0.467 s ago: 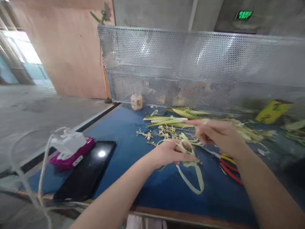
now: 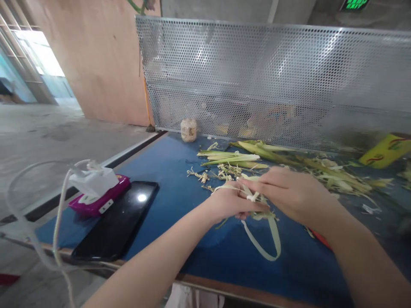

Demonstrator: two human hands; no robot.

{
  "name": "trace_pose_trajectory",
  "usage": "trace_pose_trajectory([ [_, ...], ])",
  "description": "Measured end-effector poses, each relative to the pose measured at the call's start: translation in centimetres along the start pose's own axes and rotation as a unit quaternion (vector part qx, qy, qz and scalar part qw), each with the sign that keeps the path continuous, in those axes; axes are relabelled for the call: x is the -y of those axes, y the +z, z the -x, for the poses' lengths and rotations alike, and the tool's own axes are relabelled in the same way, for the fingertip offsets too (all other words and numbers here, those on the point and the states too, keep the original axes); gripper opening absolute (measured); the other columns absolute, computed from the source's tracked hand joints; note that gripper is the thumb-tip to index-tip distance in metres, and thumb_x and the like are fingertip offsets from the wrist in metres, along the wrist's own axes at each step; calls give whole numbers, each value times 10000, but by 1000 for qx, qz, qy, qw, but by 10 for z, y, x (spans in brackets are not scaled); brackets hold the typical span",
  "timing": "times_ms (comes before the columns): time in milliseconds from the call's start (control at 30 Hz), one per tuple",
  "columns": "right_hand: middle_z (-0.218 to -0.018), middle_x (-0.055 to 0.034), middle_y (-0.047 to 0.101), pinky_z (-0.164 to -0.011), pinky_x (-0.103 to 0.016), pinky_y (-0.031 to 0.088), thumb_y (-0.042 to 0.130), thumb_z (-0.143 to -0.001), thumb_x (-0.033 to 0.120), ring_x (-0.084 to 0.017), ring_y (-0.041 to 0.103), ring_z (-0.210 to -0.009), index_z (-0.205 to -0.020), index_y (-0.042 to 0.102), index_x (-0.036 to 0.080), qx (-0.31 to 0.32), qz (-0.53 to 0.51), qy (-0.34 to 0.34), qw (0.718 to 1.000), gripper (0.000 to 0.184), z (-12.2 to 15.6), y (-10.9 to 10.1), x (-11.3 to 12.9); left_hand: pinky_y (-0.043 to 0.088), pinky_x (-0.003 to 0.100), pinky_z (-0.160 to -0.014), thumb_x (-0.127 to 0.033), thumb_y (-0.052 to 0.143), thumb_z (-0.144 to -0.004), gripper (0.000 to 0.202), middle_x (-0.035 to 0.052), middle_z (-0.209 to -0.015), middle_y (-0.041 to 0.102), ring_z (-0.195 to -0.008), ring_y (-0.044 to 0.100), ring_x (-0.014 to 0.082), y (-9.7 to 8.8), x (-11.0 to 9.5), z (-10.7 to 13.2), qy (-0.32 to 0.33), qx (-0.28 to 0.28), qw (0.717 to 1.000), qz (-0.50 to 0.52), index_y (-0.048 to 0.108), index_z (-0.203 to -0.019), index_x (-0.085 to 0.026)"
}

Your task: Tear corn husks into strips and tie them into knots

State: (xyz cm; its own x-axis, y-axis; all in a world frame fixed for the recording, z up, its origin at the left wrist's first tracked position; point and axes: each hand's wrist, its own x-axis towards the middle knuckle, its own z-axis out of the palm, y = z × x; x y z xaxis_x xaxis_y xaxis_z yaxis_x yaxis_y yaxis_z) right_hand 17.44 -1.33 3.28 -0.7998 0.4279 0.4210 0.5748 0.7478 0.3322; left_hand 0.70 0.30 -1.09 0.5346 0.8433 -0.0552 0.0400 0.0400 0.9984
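My left hand [image 2: 228, 202] is closed around a pale green corn husk strip [image 2: 276, 240], which hangs in a loop below the fingers over the blue tabletop. Reaching in from the right, my right hand [image 2: 297, 197] has its fingertips pinched at the strip's upper part, close to my left fingers. The exact grip there is partly hidden. Just beyond both hands lie small knotted husk pieces [image 2: 199, 175] and a bundle of long green husk strips [image 2: 233, 159]. Under my right wrist, a red handle [image 2: 321, 239] of a tool shows in part.
A black phone [image 2: 120, 222] lies at the left beside a magenta power strip [image 2: 93, 203] with a white charger and cables. A small jar [image 2: 189, 130] stands before the perforated metal screen [image 2: 244, 77]. Loose husks [image 2: 340, 177] and a yellow box [image 2: 385, 150] are at the right.
My right hand has come down and left to the husk strip at my left fingers, now covering most of the red-handled tool. The raised upper loop of the strip is now drawn down.
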Motion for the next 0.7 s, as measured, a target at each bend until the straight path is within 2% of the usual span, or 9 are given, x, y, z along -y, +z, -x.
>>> trace_pose_trajectory([
  [100,-799,-73,587,-620,-302,457,375,-855,120,-188,528,-754,-1182,540,178,47,-58,21,997,371,-2,-2,3,315,166,-337,-269,713,-568,227,-65,-397,477,-335,403,38,0,-4,0,-23,-11,1000,10,518,-563,-153],
  [233,-864,-77,589,-698,-308,476,372,-880,176,-178,547,-818,-1154,559,187,54,-140,56,987,332,-3,-4,5,309,157,-334,-273,734,-526,238,-58,-413,496,-359,415,46,-2,-7,0,-32,-37,999,-10,553,-619,-150],
  [367,-983,-42,624,-734,-279,492,337,-887,155,-157,586,-888,-1204,521,273,59,-177,77,979,385,0,-3,3,332,165,-375,-289,735,-512,252,-48,-456,497,-420,450,59,-6,-2,-2,16,-69,997,-38,558,-620,-145],
  [467,-1022,-17,639,-733,-290,498,338,-894,192,-164,602,-908,-1237,474,307,83,-171,98,977,386,2,-4,1,346,182,-376,-324,708,-549,242,-45,-486,499,-390,409,47,-7,1,-2,45,-58,996,-41,588,-654,-142],
  [600,-925,-25,658,-749,-329,483,364,-891,263,-185,607,-867,-1002,599,254,81,-162,124,976,260,1,-5,2,346,189,-359,-344,735,-509,323,-11,-529,551,-418,459,75,-7,-1,-1,-2,-46,998,-38,607,-720,-137],
  [700,-897,-21,646,-747,-312,473,379,-888,267,-174,602,-852,-901,617,251,78,-179,113,974,239,1,-7,4,332,171,-360,-337,763,-469,352,-18,-506,539,-449,498,88,-7,-2,-1,-9,-41,999,-28,591,-704,-138],
])
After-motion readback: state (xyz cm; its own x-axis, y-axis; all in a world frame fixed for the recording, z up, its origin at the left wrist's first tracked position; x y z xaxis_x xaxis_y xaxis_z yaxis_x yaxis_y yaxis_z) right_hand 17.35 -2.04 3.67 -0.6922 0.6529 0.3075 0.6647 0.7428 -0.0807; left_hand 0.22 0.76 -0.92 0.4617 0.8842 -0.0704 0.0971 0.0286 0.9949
